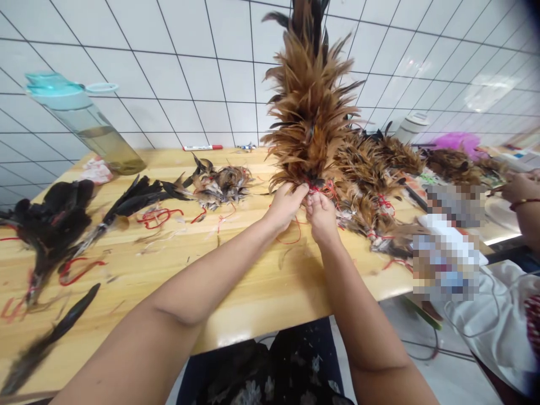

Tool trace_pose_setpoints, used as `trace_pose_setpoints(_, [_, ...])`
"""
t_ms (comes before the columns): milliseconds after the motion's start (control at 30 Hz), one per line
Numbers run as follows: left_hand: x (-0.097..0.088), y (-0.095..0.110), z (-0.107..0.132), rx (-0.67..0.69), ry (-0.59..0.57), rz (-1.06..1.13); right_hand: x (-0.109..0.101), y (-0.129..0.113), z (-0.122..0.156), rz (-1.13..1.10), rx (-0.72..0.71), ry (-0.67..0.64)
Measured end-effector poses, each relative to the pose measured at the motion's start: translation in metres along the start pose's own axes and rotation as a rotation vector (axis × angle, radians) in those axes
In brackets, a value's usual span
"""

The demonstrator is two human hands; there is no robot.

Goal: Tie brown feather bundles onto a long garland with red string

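white tiled wall behind a wooden desk (261, 292). fingers of left hand (287, 205) and right hand (321, 216) pinch red string (316, 188) at the base of an upright brown feather bundle (310, 107). a loosened pinch could let feathers slip among loose piles (219, 183) nearby.

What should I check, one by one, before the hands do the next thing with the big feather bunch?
1. Both hands at the bunch's base: ok. The left hand and right hand grip the bottom of the brown feather bunch.
2. Bunch upright: ok, it stands tall above the hands.
3. Red string at the base: ok, it shows there; whether it is tight, cannot tell.
4. Table under the hands bare: not ok, string scraps lie about.
5. Water bottle away from the hands: ok, far off at the left.
6. Other person's hand apart: ok.
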State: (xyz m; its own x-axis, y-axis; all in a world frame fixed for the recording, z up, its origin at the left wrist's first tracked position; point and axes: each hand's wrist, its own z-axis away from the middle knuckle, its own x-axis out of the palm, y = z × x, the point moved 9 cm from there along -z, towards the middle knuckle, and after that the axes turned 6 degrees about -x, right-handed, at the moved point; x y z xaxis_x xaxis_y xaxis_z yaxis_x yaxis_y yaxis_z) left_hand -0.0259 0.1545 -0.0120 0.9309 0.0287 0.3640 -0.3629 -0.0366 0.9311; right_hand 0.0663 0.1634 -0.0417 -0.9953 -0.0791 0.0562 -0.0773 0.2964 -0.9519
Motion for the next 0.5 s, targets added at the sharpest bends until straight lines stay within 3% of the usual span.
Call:
trace_pose_setpoints(100, [0.000,0.002,-0.001,0.007,-0.044,0.062,0.002,-0.001,0.001,-0.116,0.042,-0.013])
trace_pose_setpoints(333, [-0.001,0.007,-0.009,0.104,-0.224,-0.024,0.005,-0.014,0.002,-0.205,0.050,-0.048])
trace_pose_setpoints(433, [-0.004,0.000,-0.014,0.067,-0.210,-0.004,0.005,-0.017,0.002,-0.201,0.038,-0.025])
trace_pose_setpoints(500, [-0.009,-0.004,-0.016,0.022,-0.128,0.034,0.004,-0.018,0.003,-0.182,0.033,-0.003])
